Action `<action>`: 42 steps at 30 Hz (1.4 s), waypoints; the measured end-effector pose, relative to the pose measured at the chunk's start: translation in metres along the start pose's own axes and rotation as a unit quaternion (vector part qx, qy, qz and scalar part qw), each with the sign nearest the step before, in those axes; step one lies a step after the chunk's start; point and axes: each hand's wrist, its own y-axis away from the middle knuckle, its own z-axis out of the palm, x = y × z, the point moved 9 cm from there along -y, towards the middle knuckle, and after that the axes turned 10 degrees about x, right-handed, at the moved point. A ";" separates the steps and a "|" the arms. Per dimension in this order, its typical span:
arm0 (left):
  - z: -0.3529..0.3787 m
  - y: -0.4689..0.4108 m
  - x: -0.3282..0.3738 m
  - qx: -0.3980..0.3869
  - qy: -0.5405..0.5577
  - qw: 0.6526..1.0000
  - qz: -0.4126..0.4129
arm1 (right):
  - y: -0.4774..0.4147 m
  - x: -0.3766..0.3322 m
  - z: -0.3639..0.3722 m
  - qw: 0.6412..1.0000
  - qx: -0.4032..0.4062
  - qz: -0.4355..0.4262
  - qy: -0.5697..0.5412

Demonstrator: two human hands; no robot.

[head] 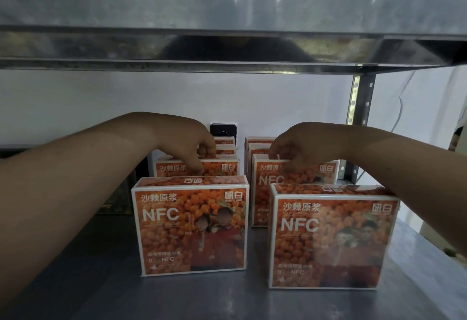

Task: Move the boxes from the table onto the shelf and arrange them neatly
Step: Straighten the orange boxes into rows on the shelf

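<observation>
- Orange boxes stand upright in two rows on the metal shelf [75,256], fronts facing the camera.
- Left hand [194,147]: grip pinched on top edge of second left-row box [222,168].
- Right hand [293,150]: grip closed on top edge of second right-row box [262,193].
- Front boxes [192,228] and [331,241] stand free.

The single head view looks forward and slightly down into a metal shelf bay, close to the front orange NFC box [190,228], with the upper shelf board [227,3] just above the lens and the white wall behind.
</observation>
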 end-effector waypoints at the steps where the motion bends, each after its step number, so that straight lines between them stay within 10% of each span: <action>1: 0.000 0.000 -0.001 0.000 0.000 1.000 0.001 | 0.000 0.001 0.000 1.000 -0.001 0.001 0.004; 27: -0.043 0.086 0.081 0.175 0.024 0.984 0.034 | 0.079 -0.079 -0.047 0.986 0.113 0.027 -0.119; 42: 0.021 0.137 0.103 0.356 -0.119 0.927 -0.024 | 0.161 -0.071 -0.005 0.964 0.240 0.054 0.103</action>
